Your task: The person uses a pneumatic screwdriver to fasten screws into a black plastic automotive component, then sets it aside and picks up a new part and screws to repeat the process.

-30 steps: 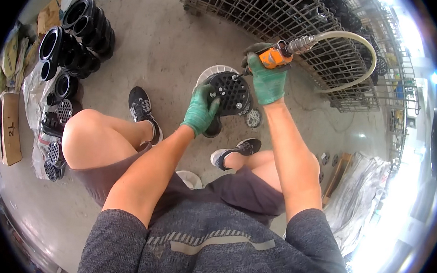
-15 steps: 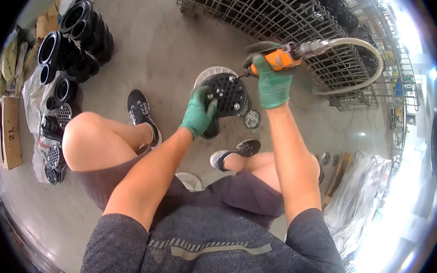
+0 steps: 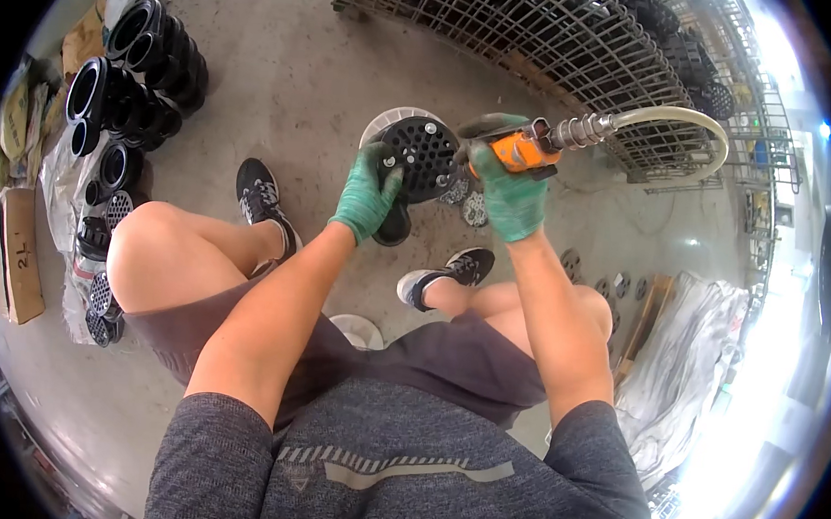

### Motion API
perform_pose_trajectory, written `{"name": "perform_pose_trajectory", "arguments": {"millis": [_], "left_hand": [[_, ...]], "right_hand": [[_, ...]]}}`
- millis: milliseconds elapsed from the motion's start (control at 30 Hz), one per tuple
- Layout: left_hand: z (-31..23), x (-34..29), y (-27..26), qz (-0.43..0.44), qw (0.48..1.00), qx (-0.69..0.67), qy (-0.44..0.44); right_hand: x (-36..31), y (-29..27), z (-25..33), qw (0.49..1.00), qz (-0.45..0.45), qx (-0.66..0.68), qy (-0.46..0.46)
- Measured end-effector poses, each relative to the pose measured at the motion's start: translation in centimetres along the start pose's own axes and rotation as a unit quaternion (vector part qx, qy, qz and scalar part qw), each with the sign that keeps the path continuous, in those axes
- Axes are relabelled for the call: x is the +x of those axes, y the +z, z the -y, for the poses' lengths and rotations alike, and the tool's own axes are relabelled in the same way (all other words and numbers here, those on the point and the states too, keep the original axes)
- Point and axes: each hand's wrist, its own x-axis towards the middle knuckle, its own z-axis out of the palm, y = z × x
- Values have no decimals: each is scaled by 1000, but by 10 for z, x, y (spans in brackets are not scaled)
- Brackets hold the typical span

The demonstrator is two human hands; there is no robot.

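My left hand, in a green glove, is closed on the left edge of a black round perforated cover with a smaller rounded lobe on its near side. Several shiny screw heads show on its face. In my right hand, also green-gloved, is an orange air screwdriver, gripped at its body. Its front end points left at the cover's right edge, close to a screw there; whether it touches cannot be made out. Behind the cover stands a white round container, mostly hidden.
Black double-ring housings are stacked at the far left, above a cardboard box. Wire cages of black parts stand at the far right. A pale hose loops from the screwdriver. Round grates lie on the floor.
The screwdriver's front end has gone from the cover's far edge to its right edge, nearer me. The cover has shifted slightly away and turned a little in my left hand.
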Motion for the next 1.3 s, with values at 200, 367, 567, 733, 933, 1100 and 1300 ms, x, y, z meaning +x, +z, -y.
{"name": "perform_pose_trajectory", "arguments": {"millis": [200,367,567,733,933,1100,1300], "left_hand": [[-7,-2,-1,14,1000,-8,-14],[-8,-2,-3,19,1000,-5,-14],[-4,-1,-4,13,1000,6,-3],[-5,-1,-2,28,1000,-1,-10],[-2,0,-2,27,1000,5,-14],[0,-1,-1,25,1000,0,-9],[1,-1,-2,3,999,38,16]], "right_hand": [[-1,-3,-7,999,25,-11,22],[-5,3,-11,997,52,-43,-27],[-1,1,-11,998,49,-34,7],[-2,1,-11,999,41,-30,-3],[-2,2,-9,999,44,-31,7],[-1,1,-10,998,45,-39,1],[-2,4,-7,998,45,-38,-2]]}}
